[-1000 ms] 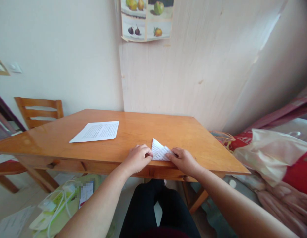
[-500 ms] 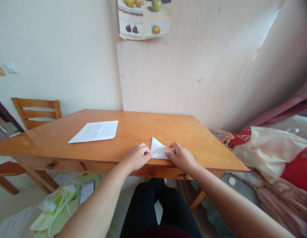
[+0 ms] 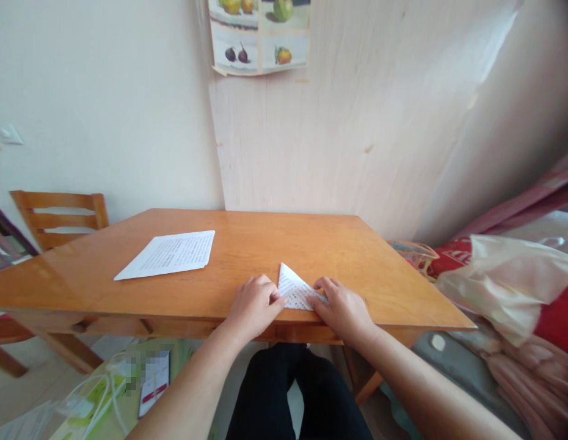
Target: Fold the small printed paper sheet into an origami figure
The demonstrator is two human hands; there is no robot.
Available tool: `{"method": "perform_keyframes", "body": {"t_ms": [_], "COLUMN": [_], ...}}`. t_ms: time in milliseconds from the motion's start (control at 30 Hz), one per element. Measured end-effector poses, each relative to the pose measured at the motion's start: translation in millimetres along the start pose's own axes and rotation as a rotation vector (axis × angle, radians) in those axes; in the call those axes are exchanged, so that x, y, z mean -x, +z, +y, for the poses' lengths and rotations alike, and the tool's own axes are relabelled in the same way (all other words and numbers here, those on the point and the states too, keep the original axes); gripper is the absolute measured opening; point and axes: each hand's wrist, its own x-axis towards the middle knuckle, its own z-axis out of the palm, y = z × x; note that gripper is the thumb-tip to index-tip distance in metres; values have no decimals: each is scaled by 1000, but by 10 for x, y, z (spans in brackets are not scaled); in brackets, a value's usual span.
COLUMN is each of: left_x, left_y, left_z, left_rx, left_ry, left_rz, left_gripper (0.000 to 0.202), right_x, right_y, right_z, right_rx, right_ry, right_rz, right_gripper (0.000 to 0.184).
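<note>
A small printed sheet of paper (image 3: 295, 290), folded into a triangle with its tip pointing away from me, lies near the front edge of the wooden table (image 3: 247, 244). My left hand (image 3: 256, 305) pinches its left corner, thumb on top and fingers curled. At the right corner, my right hand (image 3: 341, 305) grips the paper between thumb and bent fingers. Both hands rest at the table's front edge, and they cover the two lower corners of the triangle.
A stack of printed sheets (image 3: 167, 253) lies on the table's left part. A wooden chair (image 3: 59, 217) stands beyond the left end. Below left, a phone (image 3: 154, 382) and white cables (image 3: 105, 397) lie on a green surface. A pale bag (image 3: 508, 281) is at the right.
The view has shifted slightly, so the table sits lower in it. Both hands stay on the folded paper's corners; the left thumb lies a little further over the paper.
</note>
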Motion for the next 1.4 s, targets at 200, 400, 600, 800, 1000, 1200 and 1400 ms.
{"method": "perform_keyframes", "body": {"t_ms": [200,400,600,800,1000,1200,1400], "left_x": [4,15,55,53,32,35,32], "left_y": [23,20,-20,-29,0,8,11], "left_z": [4,29,100,130,55,18,11], "left_rx": [-6,-16,-99,-53,-40,1,33], "left_ry": [-2,-14,-11,202,208,202,185], "left_rz": [8,3,-9,-51,-128,-134,-135], "left_gripper": [20,17,6,36,41,39,39], "right_x": [8,5,21,22,65,196,267], "right_y": [-2,10,8,2,-31,-60,-108], "right_z": [-2,17,12,-1,98,275,337], "right_rx": [2,43,44,71,84,98,111], "right_ry": [-25,-39,-51,-54,-78,-64,-43], "right_rz": [-10,-27,-28,-32,-22,38,36], "right_gripper": [20,21,21,25,25,25,23]}}
